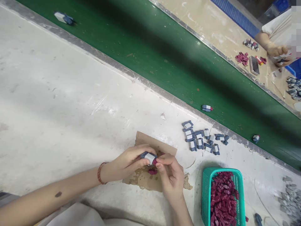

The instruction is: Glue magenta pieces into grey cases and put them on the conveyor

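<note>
My left hand [124, 164] grips a small blue-and-white plastic part [149, 157] between thumb and fingers, above a stained cardboard piece [147, 140]. At that part's right end, my right hand [172, 177] pinches a small maroon plastic piece [154, 161]; whether the two are joined I cannot tell. Another maroon piece [152, 172] lies on the cardboard just below the hands. Several similar blue-and-white parts [199, 143] are grouped on the white table to the right of my hands.
A green basket [205, 188] full of maroon pieces [223, 197] stands at right, with grey pieces [291, 197] beyond it. A green conveyor belt [141, 47] runs diagonally, carrying a few parts. Across it, a co-worker's hands [278, 51] hold something near a phone [254, 65].
</note>
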Available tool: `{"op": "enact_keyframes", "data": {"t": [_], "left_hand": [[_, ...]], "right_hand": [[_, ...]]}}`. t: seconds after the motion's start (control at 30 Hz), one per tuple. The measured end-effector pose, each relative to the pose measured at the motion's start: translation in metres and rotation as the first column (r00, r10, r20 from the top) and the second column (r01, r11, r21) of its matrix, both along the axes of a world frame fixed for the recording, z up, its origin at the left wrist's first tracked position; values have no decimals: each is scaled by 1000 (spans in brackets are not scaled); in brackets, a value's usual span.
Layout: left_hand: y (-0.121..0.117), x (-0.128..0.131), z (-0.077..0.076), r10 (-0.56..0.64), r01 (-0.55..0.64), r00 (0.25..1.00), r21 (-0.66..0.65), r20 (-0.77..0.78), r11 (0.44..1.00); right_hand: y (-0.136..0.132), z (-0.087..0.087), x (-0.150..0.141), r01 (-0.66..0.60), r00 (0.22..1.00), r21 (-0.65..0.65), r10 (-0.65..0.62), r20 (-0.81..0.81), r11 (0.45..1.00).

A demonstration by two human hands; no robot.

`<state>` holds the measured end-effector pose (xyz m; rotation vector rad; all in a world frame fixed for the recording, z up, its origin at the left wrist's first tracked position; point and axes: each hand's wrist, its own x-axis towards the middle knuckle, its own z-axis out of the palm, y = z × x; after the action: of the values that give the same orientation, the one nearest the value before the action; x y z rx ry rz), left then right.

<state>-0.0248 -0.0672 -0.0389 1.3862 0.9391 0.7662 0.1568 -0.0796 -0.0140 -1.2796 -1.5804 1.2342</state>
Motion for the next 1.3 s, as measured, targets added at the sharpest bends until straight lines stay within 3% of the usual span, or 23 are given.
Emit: {"op": "enact_keyframes", "data": {"t": [0.13,0.43,0.63,0.73,0.8,0.87,0.93,1.03,1.17,1.3], "left_hand": [[1,2,2,6,-6,1000,-23,-22,1000],[0,3,1,18,-22,996,-45,-93,999],[-8,2,3,22,-34,993,-104,-117,994],[-8,0,13,134,-167,972,-170,-194,971],[-1,-3,22,232,-288,926,-160,-298,944],[15,-6,29,260,-322,884,-102,-388,941],[39,-9,35,260,-292,863,-7,-432,957],[84,-7,39,270,-217,853,167,-446,962],[144,6,31,273,-123,804,302,-528,946],[189,21,13,369,-113,741,438,-561,892]], "right_hand": [[0,0,-6,30,998,67,-33,53,997],[2,1,-6,14,998,34,-16,56,999],[-4,17,7,-32,995,36,28,96,999],[-12,32,41,123,961,115,-148,236,986],[-21,40,75,317,836,218,-380,397,923],[-29,43,112,386,663,304,-490,565,871],[-36,38,144,320,547,291,-426,720,902],[-43,23,172,249,455,259,-349,819,933],[-45,9,180,227,414,274,-347,842,935],[-44,11,180,264,484,292,-388,784,919]]}}
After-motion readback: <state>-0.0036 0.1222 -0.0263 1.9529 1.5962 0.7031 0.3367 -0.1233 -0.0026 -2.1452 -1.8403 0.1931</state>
